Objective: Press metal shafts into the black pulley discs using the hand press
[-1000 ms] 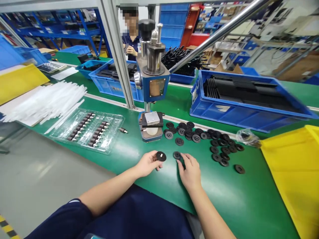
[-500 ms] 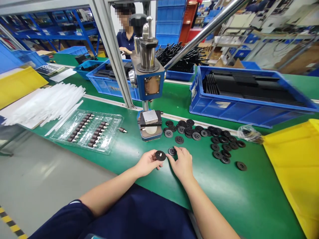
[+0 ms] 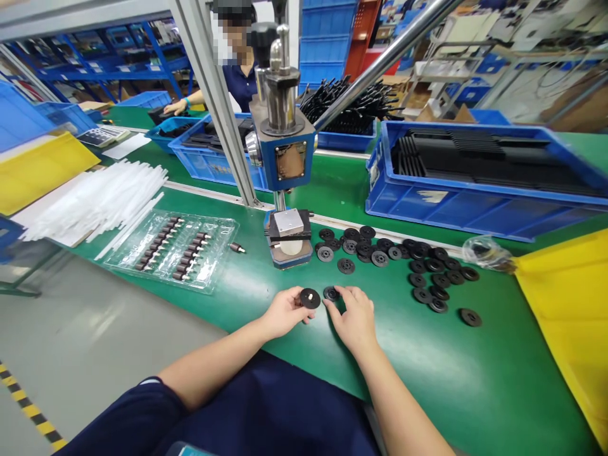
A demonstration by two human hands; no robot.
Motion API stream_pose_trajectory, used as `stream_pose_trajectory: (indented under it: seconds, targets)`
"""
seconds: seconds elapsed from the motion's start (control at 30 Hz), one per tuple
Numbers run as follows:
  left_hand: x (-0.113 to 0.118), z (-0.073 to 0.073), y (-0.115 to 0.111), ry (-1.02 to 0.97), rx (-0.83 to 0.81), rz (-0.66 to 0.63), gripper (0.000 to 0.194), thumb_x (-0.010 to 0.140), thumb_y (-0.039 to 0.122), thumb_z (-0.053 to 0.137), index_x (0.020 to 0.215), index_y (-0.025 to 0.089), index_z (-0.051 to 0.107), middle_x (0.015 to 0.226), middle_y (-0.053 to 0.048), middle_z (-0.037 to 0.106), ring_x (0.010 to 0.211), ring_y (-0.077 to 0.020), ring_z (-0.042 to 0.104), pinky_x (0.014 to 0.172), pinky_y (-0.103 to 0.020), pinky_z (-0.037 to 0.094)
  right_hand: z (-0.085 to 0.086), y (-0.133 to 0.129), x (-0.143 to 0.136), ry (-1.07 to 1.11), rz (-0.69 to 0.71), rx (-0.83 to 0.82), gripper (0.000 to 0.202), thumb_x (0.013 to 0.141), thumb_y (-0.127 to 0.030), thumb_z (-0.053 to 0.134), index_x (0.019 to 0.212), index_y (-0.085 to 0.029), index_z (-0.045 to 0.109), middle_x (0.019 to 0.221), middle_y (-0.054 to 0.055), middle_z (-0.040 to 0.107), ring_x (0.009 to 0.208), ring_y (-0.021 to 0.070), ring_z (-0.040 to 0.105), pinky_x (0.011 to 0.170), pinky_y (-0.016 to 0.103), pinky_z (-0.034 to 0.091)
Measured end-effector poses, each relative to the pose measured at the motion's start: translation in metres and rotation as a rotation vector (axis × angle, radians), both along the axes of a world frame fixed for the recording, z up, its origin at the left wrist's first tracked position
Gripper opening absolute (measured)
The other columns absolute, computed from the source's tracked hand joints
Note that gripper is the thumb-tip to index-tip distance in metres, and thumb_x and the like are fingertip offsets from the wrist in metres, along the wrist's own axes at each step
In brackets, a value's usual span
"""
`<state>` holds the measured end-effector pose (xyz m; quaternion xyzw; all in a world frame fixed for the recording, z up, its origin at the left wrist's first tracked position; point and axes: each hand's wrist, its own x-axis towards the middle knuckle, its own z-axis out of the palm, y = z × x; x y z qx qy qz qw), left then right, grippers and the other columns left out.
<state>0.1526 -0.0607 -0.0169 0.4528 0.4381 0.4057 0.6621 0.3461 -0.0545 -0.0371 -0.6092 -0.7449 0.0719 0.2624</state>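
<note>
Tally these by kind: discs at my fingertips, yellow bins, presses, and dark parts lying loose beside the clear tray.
Black discs: 2
Yellow bins: 2
Press: 1
Loose dark part: 1
Total: 6

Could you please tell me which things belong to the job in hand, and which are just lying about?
In the job:
black disc with pale centre, in the left hand
second black disc, at the right hand
probably the loose discs

Seemingly lying about:
white strips
blue crate of black parts
clear bag
</note>
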Motion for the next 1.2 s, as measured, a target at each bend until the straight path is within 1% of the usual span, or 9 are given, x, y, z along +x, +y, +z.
stream_pose_trajectory:
  seconds: [0.1, 0.3, 0.43, 0.5, 0.6, 0.67, 0.77, 1.0, 1.2]
  targets:
    - [0.000, -0.004, -0.002, 0.035, 0.048, 0.011, 0.029, 0.072, 0.025, 0.075, 0.091, 0.012, 0.057, 0.073, -0.003, 0.064, 0.066, -0.0137, 0.062, 0.058, -0.026, 0.053, 0.000, 0.000, -0.001, 0.044, -0.011, -0.002, 0.045, 0.085, -0.050, 0.061, 0.117, -0.019, 0.060, 0.103, 0.009, 0.059, 0.098, 0.0246, 0.053, 0.080, 0.037, 0.038]
    - [-0.001, -0.010, -0.003, 0.055, 0.131, 0.024, 0.024, 0.071, 0.015, 0.071, 0.092, 0.014, 0.061, 0.078, -0.001, 0.063, 0.068, -0.0114, 0.059, 0.066, -0.026, 0.052, 0.001, 0.001, 0.000, 0.177, -0.026, 0.009, 0.035, 0.081, -0.046, 0.066, 0.104, -0.020, 0.064, 0.099, 0.007, 0.060, 0.091, 0.0224, 0.055, 0.080, 0.038, 0.042]
    - [-0.001, -0.010, -0.002, 0.090, 0.138, 0.013, 0.024, 0.070, 0.015, 0.070, 0.093, 0.014, 0.063, 0.077, -0.001, 0.064, 0.069, -0.0129, 0.060, 0.067, -0.026, 0.050, 0.015, -0.010, -0.008, 0.327, -0.068, 0.038, 0.035, 0.086, -0.039, 0.060, 0.113, -0.016, 0.059, 0.100, 0.007, 0.059, 0.080, 0.0157, 0.054, 0.074, 0.032, 0.048]
    - [-0.002, -0.010, -0.003, 0.152, 0.177, 0.002, 0.023, 0.071, 0.016, 0.070, 0.093, 0.014, 0.063, 0.079, -0.002, 0.065, 0.070, -0.0134, 0.060, 0.068, -0.026, 0.049, 0.026, -0.021, -0.019, 0.437, -0.067, 0.048, 0.039, 0.087, -0.037, 0.060, 0.121, -0.017, 0.056, 0.103, 0.007, 0.058, 0.084, 0.0157, 0.055, 0.076, 0.031, 0.050]
    - [-0.004, -0.012, -0.005, 0.252, 0.268, -0.005, 0.021, 0.072, 0.013, 0.068, 0.093, 0.014, 0.064, 0.081, -0.002, 0.065, 0.072, -0.0130, 0.058, 0.070, -0.025, 0.048, 0.038, -0.038, -0.035, 0.533, 0.023, 0.044, 0.040, 0.087, -0.034, 0.063, 0.125, -0.021, 0.057, 0.108, 0.008, 0.056, 0.093, 0.0170, 0.056, 0.082, 0.033, 0.051]
    - [-0.005, -0.013, -0.006, 0.277, 0.302, -0.016, 0.023, 0.071, 0.009, 0.064, 0.093, 0.014, 0.064, 0.081, -0.002, 0.064, 0.071, -0.0125, 0.058, 0.069, -0.024, 0.048, 0.041, -0.044, -0.042, 0.495, 0.086, 0.055, 0.038, 0.087, -0.033, 0.064, 0.123, -0.022, 0.058, 0.109, 0.008, 0.056, 0.096, 0.0181, 0.057, 0.084, 0.034, 0.051]
    - [-0.007, -0.014, -0.007, 0.269, 0.308, -0.032, 0.026, 0.069, 0.005, 0.062, 0.094, 0.014, 0.064, 0.082, -0.002, 0.065, 0.072, -0.0131, 0.059, 0.070, -0.025, 0.049, 0.040, -0.047, -0.045, 0.423, 0.115, 0.079, 0.037, 0.087, -0.034, 0.065, 0.121, -0.022, 0.059, 0.107, 0.008, 0.056, 0.098, 0.0197, 0.057, 0.085, 0.037, 0.051]
    - [-0.008, -0.014, -0.007, 0.270, 0.305, -0.037, 0.030, 0.068, 0.003, 0.061, 0.095, 0.015, 0.065, 0.091, -0.004, 0.070, 0.080, -0.0165, 0.064, 0.076, -0.028, 0.051, 0.038, -0.047, -0.045, 0.320, 0.097, 0.123, 0.037, 0.087, -0.039, 0.064, 0.119, -0.021, 0.058, 0.105, 0.009, 0.058, 0.097, 0.0220, 0.056, 0.084, 0.040, 0.049]
    - [-0.008, -0.006, -0.007, 0.282, 0.312, -0.054, 0.032, 0.067, 0.002, 0.059, 0.095, 0.016, 0.064, 0.091, -0.004, 0.071, 0.083, -0.0169, 0.065, 0.079, -0.030, 0.052, 0.037, -0.049, -0.048, 0.300, 0.082, 0.148, 0.037, 0.088, -0.039, 0.064, 0.119, -0.020, 0.056, 0.104, 0.009, 0.058, 0.096, 0.0221, 0.055, 0.083, 0.040, 0.048]
